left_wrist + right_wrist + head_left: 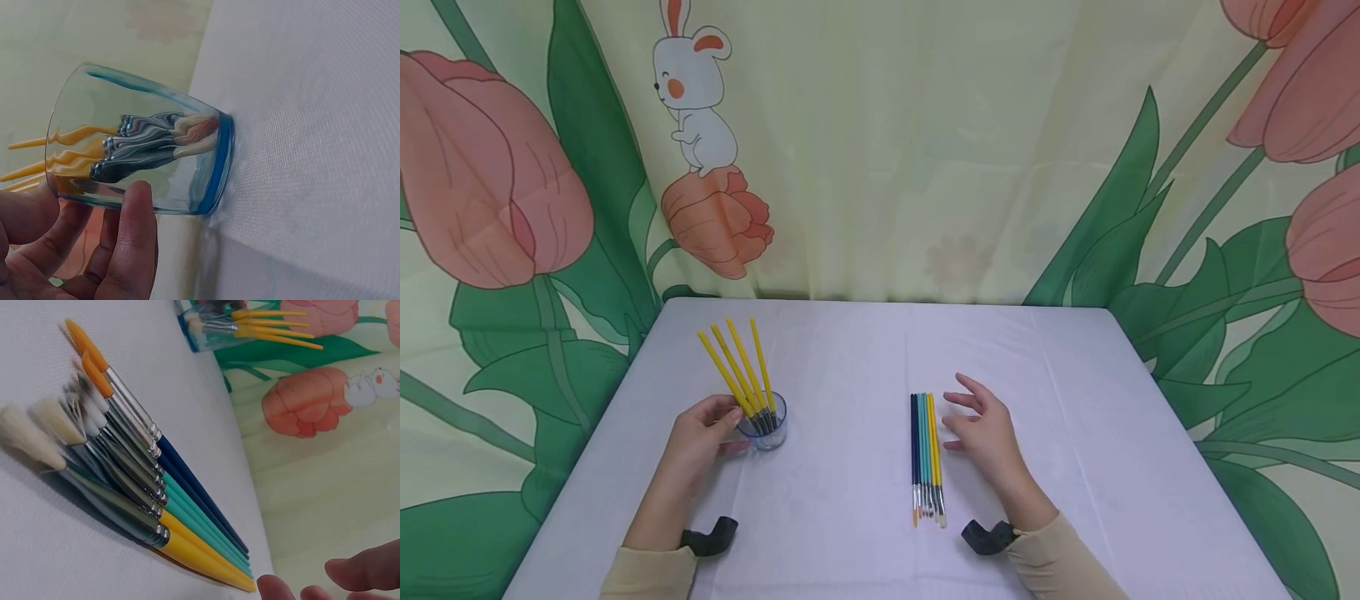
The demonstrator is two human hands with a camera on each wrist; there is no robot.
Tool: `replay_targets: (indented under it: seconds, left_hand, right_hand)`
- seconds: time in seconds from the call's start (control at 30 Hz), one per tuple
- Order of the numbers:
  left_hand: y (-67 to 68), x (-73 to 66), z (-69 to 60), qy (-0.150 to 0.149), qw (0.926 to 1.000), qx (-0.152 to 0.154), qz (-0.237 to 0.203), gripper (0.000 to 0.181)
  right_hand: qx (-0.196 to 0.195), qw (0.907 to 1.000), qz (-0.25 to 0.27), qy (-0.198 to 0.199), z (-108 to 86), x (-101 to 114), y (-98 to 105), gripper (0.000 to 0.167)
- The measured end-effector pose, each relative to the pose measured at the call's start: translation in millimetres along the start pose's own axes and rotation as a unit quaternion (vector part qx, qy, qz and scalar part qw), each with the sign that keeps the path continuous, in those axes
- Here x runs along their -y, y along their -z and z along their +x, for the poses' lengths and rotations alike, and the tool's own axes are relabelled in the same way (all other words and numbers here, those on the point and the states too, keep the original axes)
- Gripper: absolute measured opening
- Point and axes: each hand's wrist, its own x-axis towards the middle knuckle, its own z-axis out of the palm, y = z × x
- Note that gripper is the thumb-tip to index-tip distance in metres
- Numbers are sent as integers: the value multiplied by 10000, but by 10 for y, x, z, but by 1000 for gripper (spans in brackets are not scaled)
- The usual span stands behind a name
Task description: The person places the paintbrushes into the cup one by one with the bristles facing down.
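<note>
A clear glass with a blue base (219, 162) stands upright at the left of the table, holding several yellow-handled brushes (735, 364), bristles down. The left hand (698, 435) holds the glass at its side, thumb near the rim. In the middle of the table lies a row of brushes (927, 450) side by side, with dark blue, teal and yellow handles (200, 559), bristles toward the person. Just right of this row the right hand (988, 433) hovers with fingers spread, touching no brush.
A white cloth (842, 517) covers the table. Behind it hangs a curtain (880, 150) printed with tulips and a rabbit. Each wrist wears a black device, the left one (710, 537) and the right one (988, 537), near the beige sleeves.
</note>
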Motion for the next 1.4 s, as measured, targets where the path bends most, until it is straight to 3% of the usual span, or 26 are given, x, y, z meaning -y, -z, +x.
replay_targets:
  seconds: [0.6,0.97,1.4]
  left_hand:
    - [3,-9,0,45,10000,-7,-13,37]
    - [0,-16,-10,66,10000,-39,5,37]
    - [-1,-21,-14,44,10000,-29,1,36]
  right_hand:
    - [280,9924,-905,-781,-3,-53,-22,77]
    - [262,9857,-1543,-625,-37,-37,-126,85]
    - [141,9798,-1906,-583,-18,-26,-173,79]
